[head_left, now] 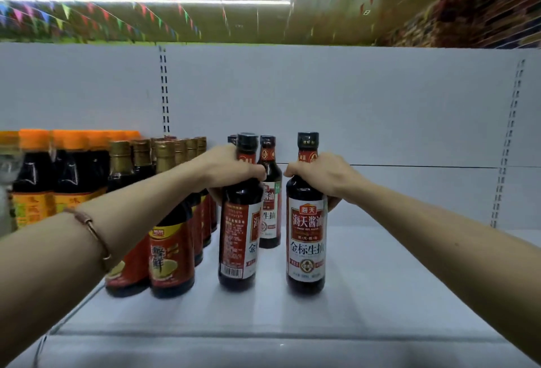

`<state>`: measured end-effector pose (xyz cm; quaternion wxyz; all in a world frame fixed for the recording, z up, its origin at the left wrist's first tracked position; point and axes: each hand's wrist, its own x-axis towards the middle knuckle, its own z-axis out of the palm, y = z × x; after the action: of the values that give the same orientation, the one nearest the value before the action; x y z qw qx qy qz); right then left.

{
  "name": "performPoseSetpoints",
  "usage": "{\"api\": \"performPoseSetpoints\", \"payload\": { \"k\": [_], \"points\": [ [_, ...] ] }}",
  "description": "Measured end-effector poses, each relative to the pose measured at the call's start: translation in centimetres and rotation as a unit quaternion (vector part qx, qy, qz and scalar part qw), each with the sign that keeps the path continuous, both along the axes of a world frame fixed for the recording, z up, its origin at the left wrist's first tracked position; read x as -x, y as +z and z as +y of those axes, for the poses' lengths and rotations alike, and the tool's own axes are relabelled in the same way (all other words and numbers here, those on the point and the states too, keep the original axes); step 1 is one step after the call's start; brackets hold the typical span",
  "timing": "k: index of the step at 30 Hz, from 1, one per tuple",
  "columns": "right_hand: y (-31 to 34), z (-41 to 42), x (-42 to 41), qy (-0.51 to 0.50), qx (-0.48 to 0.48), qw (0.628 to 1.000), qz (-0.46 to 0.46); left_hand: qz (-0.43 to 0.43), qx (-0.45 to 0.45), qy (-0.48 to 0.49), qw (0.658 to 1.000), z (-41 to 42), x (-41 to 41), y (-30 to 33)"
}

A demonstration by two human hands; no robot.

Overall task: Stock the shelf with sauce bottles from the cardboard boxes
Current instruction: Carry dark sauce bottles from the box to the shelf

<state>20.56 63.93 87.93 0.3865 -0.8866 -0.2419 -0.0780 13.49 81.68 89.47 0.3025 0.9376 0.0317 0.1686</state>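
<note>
Two dark sauce bottles with red and white labels stand upright on the white shelf (380, 294). My left hand (231, 167) grips the neck of the left bottle (238, 239), whose barcode side faces me. My right hand (325, 176) grips the shoulder of the right bottle (306, 239), its label turned toward me. Behind them, further back on the shelf, stands another bottle of the same kind (270, 215), with one more black cap partly hidden behind my left hand.
Left of my bottles stand rows of gold-capped bottles with red labels (171, 250), and further left orange-capped bottles (70, 180). The white back panel has slotted uprights (164, 89). The shelf surface stretches bare to the right.
</note>
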Motion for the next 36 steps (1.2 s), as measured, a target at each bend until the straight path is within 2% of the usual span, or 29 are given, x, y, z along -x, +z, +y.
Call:
{"api": "performPoseSetpoints", "payload": {
  "k": [5, 10, 13, 16, 20, 22, 27, 31, 36],
  "points": [
    [-1.7, 1.3, -2.4, -0.030, -0.023, 0.999, -0.025, -0.061, -0.037, 0.059, 0.996, 1.9, -2.5, -1.5],
    [-2.7, 3.1, -5.1, -0.046, -0.028, 0.996, -0.067, -0.066, -0.061, 0.129, 0.988, 3.2, -4.7, -2.7],
    [-3.5, 4.2, -6.1, -0.066, -0.054, 0.991, -0.099, -0.104, -0.086, 0.166, 0.977, 3.0, -5.3, -3.6],
    [-4.2, 5.1, -6.8, -0.069, -0.088, 0.988, -0.105, -0.131, -0.067, 0.196, 0.970, 2.9, -6.0, -4.8],
    [-4.9, 5.7, -7.6, -0.066, -0.135, 0.986, -0.077, -0.172, 0.019, 0.167, 0.971, 2.2, -6.5, -7.4],
    [-5.1, 5.8, -7.5, -0.050, -0.171, 0.983, -0.051, -0.197, 0.024, 0.160, 0.967, 1.6, -6.5, -8.1],
    [-7.9, 4.7, -6.7, 0.072, -0.241, 0.967, 0.032, -0.182, 0.031, 0.152, 0.971, 1.2, -6.0, -9.8],
    [-8.8, 4.4, -6.5, 0.092, -0.241, 0.965, 0.043, -0.193, 0.041, 0.168, 0.966, 0.4, -5.3, -11.9],
    [-8.9, 3.5, -6.1, 0.132, -0.182, 0.974, 0.031, -0.195, 0.119, 0.109, 0.967, 0.9, -5.0, -12.1]
  ]
}}
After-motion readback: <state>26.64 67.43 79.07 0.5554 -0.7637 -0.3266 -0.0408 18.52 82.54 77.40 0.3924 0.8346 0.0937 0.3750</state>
